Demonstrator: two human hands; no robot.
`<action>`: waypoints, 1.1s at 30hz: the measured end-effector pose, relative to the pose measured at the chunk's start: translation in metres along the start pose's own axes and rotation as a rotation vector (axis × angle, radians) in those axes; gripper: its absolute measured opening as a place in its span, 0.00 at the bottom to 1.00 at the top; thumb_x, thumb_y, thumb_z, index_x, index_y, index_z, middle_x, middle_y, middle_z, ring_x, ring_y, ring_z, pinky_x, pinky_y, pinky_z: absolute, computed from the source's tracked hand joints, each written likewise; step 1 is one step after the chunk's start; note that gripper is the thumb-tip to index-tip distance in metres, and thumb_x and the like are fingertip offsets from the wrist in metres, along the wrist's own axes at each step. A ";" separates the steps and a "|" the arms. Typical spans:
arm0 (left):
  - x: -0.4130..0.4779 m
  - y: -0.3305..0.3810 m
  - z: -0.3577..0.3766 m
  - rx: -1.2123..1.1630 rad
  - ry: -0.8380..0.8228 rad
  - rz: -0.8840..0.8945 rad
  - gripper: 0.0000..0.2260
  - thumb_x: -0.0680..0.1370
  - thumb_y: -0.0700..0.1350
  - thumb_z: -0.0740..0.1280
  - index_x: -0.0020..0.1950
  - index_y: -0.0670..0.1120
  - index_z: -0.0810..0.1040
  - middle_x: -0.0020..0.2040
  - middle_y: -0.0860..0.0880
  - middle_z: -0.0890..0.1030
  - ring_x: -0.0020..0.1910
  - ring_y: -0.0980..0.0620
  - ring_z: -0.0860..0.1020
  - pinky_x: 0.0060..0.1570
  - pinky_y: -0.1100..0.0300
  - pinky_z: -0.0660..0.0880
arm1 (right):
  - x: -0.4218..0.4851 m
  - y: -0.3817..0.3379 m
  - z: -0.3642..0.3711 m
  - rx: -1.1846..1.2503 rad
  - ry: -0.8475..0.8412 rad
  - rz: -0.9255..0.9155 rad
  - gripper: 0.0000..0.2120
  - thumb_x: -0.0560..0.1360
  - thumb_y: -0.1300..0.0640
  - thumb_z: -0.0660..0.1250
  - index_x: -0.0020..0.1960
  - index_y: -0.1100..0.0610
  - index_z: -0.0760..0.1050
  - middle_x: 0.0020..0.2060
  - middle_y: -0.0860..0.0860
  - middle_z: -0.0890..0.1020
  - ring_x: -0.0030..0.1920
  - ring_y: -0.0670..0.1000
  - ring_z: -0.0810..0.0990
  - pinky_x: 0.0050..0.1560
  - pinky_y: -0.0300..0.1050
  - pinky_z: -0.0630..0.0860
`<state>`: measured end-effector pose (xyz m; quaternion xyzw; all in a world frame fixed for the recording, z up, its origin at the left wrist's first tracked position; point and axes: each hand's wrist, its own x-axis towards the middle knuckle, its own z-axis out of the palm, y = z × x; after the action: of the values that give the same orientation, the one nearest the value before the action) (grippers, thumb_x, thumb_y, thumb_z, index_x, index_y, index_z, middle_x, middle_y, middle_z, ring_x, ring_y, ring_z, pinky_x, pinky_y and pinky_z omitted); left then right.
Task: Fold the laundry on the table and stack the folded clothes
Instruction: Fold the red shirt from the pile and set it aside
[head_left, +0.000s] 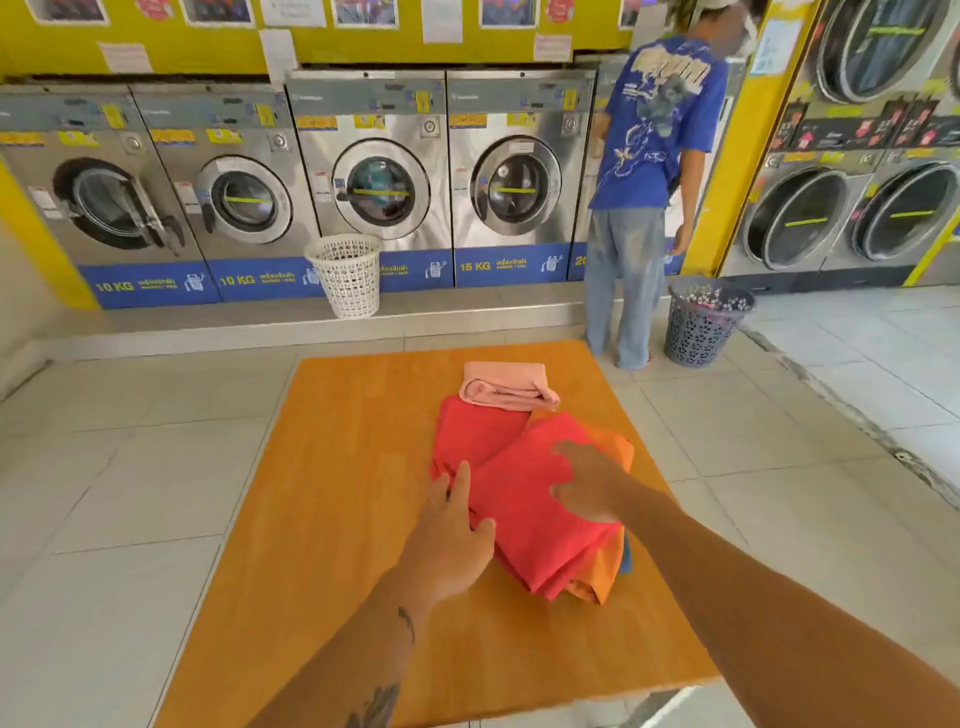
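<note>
A red garment (524, 499) lies folded on the wooden table (332, 467), on top of an orange garment (608, 566) whose edges stick out at the right; a sliver of blue cloth (627, 558) shows beneath. A folded pink garment (509, 385) rests at the far end, touching the red one. My left hand (452, 535) lies flat at the red garment's left edge, fingers spread. My right hand (587, 483) presses flat on the red garment's right half, fingers apart. Neither hand grips cloth.
A row of washing machines (379, 182) lines the far wall, with a white basket (345, 273) before it. A person in a blue shirt (649, 156) stands at the back right beside a grey basket (706, 319) holding clothes. Tiled floor surrounds the table.
</note>
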<state>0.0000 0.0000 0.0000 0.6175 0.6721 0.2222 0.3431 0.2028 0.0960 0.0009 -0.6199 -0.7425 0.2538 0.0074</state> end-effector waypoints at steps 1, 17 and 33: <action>0.005 -0.002 0.002 0.040 -0.036 -0.002 0.33 0.81 0.53 0.59 0.81 0.56 0.43 0.81 0.51 0.44 0.80 0.51 0.47 0.74 0.54 0.54 | 0.005 0.000 0.005 -0.019 0.021 0.015 0.34 0.75 0.49 0.63 0.79 0.52 0.56 0.77 0.55 0.61 0.76 0.59 0.59 0.74 0.54 0.60; 0.110 -0.024 0.011 0.347 -0.302 0.157 0.31 0.80 0.58 0.55 0.80 0.51 0.48 0.76 0.48 0.63 0.73 0.45 0.63 0.72 0.44 0.59 | 0.045 0.005 0.023 -0.150 0.057 0.308 0.29 0.80 0.44 0.49 0.79 0.43 0.46 0.79 0.52 0.54 0.77 0.59 0.53 0.73 0.63 0.57; 0.102 -0.012 0.019 0.047 -0.225 0.059 0.34 0.75 0.47 0.69 0.77 0.55 0.56 0.70 0.49 0.70 0.68 0.46 0.71 0.66 0.53 0.69 | 0.063 0.021 -0.004 0.082 -0.027 0.350 0.40 0.67 0.42 0.66 0.76 0.40 0.53 0.71 0.56 0.65 0.70 0.61 0.66 0.68 0.63 0.67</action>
<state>0.0058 0.0963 -0.0401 0.6657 0.6160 0.1459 0.3951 0.2088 0.1578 -0.0228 -0.7355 -0.6122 0.2896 -0.0216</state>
